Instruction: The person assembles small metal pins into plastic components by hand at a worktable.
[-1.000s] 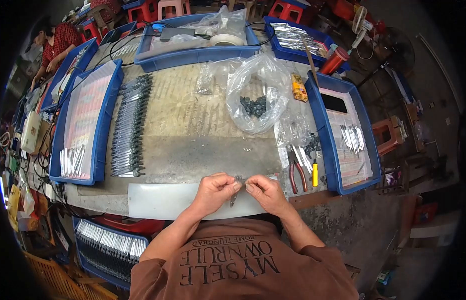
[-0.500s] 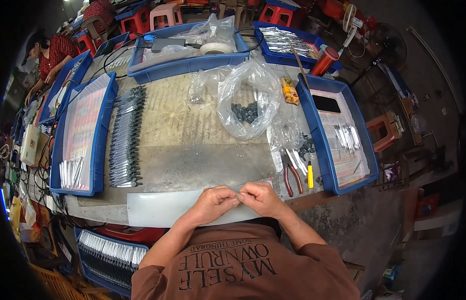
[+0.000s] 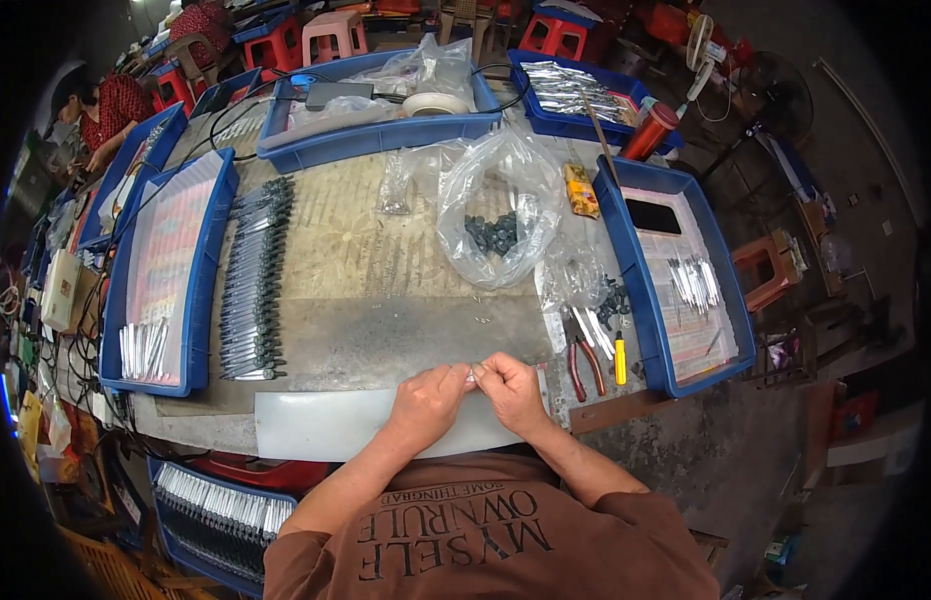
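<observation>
My left hand [image 3: 428, 402] and my right hand [image 3: 511, 392] meet fingertip to fingertip at the table's near edge, above a pale grey sheet [image 3: 321, 418]. Both are closed in a pinch. A tiny light-coloured bit shows between the fingertips, too small to name. To the right of my right hand lie red-handled pliers [image 3: 577, 370] and a yellow-handled screwdriver [image 3: 620, 360], with a few white sticks [image 3: 593, 332] beyond them. A clear plastic bag [image 3: 454, 225] holding dark small parts stands open further back.
A long row of dark-ended silver pieces [image 3: 254, 290] lies at left, beside a blue tray [image 3: 214, 270] of white sticks. Another blue tray [image 3: 654, 300] with a phone [image 3: 653, 213] stands at right. Blue bins [image 3: 386, 135] line the back. A person [image 3: 121, 105] sits at far left.
My pinched hands have shifted slightly up and away from me, and a light bit now shows at the fingertips. The view has tilted a little.
</observation>
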`<state>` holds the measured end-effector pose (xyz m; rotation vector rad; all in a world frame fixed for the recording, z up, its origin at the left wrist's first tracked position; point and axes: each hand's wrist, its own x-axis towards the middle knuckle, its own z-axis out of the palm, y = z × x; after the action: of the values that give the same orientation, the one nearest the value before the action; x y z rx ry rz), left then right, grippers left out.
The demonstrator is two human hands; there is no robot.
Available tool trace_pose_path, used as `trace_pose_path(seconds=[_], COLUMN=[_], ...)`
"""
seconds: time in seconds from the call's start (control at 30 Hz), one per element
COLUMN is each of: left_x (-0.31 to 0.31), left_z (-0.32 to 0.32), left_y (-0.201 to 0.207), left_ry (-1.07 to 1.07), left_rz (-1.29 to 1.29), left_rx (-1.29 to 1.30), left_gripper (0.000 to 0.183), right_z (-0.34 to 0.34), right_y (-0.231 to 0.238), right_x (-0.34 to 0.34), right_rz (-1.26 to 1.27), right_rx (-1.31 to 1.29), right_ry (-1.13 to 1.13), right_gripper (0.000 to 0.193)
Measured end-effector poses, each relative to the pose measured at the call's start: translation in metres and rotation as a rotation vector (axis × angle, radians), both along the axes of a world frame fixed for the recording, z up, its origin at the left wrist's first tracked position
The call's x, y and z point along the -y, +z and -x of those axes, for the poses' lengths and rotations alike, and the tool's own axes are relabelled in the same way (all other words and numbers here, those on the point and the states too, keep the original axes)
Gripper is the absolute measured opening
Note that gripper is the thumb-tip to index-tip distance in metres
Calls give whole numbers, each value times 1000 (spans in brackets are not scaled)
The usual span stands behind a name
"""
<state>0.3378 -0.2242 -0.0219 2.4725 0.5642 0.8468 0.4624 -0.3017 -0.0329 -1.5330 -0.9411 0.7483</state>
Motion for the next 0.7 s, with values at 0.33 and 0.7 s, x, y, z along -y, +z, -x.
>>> trace_pose_path(seconds=[0.33,0.7], left_x=[-16,-17], left_z=[5,4], left_y=[-19,-19], left_ry=[51,58], left_rz=[-72,-50], left_rx=[-29,-4], left_gripper=[16,15], right_z=[-95,-114], right_y=[38,4], right_x=[-102,-159], right_rz=[45,401], right_rx=[589,1057], right_ry=[-46,-19], right_gripper=[20,23])
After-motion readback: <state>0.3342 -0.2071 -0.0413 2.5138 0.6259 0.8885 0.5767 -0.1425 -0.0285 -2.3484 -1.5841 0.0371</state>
